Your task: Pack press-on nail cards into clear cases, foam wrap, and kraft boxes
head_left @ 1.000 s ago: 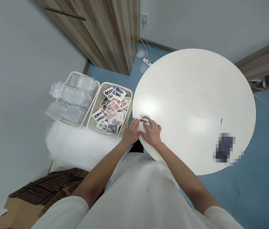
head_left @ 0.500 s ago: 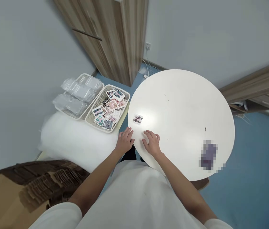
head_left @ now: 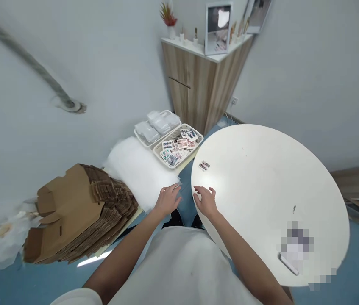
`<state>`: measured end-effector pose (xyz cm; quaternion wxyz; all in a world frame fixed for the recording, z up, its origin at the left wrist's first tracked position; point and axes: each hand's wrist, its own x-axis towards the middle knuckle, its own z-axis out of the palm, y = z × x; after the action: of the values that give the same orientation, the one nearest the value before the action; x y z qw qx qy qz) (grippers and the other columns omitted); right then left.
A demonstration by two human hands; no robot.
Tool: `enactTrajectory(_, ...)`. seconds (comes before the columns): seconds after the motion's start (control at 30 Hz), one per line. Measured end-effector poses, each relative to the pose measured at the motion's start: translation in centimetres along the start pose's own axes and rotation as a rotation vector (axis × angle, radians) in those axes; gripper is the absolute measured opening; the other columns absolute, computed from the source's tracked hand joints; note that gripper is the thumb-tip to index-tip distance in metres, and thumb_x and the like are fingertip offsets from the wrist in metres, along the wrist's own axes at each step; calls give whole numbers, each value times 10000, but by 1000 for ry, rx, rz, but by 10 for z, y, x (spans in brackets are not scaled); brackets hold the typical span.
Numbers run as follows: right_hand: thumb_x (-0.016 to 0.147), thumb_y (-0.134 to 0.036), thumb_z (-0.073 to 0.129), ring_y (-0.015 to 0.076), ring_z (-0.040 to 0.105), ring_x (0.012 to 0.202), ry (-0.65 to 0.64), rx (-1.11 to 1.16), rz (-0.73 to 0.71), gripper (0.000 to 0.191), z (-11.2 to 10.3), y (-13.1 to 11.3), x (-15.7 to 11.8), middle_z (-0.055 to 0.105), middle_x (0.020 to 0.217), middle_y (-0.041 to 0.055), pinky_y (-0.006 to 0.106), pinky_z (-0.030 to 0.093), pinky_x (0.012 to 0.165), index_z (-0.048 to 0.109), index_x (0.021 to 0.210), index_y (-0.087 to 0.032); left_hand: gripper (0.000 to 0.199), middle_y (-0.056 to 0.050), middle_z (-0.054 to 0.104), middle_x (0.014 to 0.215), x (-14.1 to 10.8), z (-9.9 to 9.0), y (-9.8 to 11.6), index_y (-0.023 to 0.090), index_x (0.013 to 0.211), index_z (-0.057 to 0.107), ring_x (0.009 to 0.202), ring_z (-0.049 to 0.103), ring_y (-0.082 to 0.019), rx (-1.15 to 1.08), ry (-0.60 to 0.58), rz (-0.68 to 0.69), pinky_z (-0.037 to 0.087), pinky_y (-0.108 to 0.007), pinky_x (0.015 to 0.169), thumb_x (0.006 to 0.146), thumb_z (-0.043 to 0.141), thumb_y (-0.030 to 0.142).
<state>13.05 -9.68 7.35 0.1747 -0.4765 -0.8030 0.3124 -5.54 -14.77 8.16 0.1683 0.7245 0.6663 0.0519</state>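
Note:
My left hand point(head_left: 168, 200) hangs with spread fingers beside the white foam sheets point(head_left: 141, 169), holding nothing. Over the near left edge of the round white table point(head_left: 262, 186) is my right hand point(head_left: 206, 201), fingers apart and nothing in them. A small card of patterned pieces point(head_left: 204, 165) lies on the table, a little beyond my right hand. Left of the table, a white basket point(head_left: 157, 153) holds many similar cards point(head_left: 182, 144). Behind it, another basket point(head_left: 139, 137) carries clear plastic packets point(head_left: 160, 123).
Flattened cardboard boxes point(head_left: 74, 207) are stacked at the left, near a white plastic bag point(head_left: 7, 237). A wooden cabinet point(head_left: 195, 80) with a framed picture point(head_left: 218, 29) stands in the corner. A blurred-out item point(head_left: 296, 241) and a white-edged object point(head_left: 288, 264) lie on the table's right.
The view has turned left and tipped up, bringing the cabinet top and more of the cardboard stack into sight. Both hands remain spread and without anything in them.

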Motion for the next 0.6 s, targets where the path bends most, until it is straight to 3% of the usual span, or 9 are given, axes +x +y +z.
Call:
enactTrajectory(0.2,820,-270,377,161,594,792,15,0,-102,299,12,-43,48,645,941,40,451,204,939,511,1083,-225,418,-75,550,1148,-5,-46,-39,226,1189,449,1021,529,-225,-47,-150,-9,405,-336,798,802,410,378)
enactTrajectory(0.4,816,-296,383,172,601,783,28,-5,-131,314,33,-83,88,653,926,44,440,243,918,530,1082,-218,465,-93,554,1152,-1,-82,-78,222,1199,448,1043,522,-243,-85,-106,-29,405,-337,803,773,446,408)
enactTrajectory(0.6,788,-307,430,183,587,795,51,-29,-138,312,35,-100,140,630,983,54,430,300,884,541,1065,-214,507,-119,603,1068,29,-117,-109,193,1160,484,959,559,-281,-154,-95,-92,406,-345,742,710,539,419)
